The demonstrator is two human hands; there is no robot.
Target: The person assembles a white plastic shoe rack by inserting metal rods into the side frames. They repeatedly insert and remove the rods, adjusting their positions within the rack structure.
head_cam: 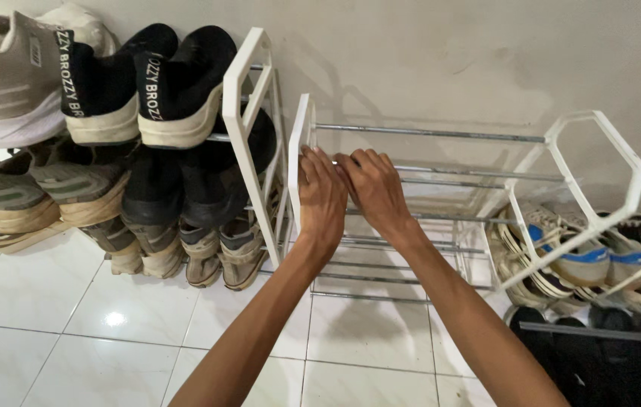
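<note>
Your left hand (322,197) grips white end frame (302,162) of empty shoe rack (441,218), steadying it. Your right hand (375,188), just beside, pinches thin metal rod (479,175) at frame joint. Rack stands on floor (109,324), against wall (448,53), right of full shoe rack (249,113).

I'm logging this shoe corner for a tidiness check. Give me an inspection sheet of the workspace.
Surface: white tiled floor, glossy.
Job's things: empty rack, white side frames, metal rods.
Clutter: full rack of shoes at left; sneakers and dark shoes at right.
Grippers: left hand and right hand both at the empty rack's left frame, around a rod end.
Cables: nothing seen.
Surroundings: pale, scuffed wall.
</note>
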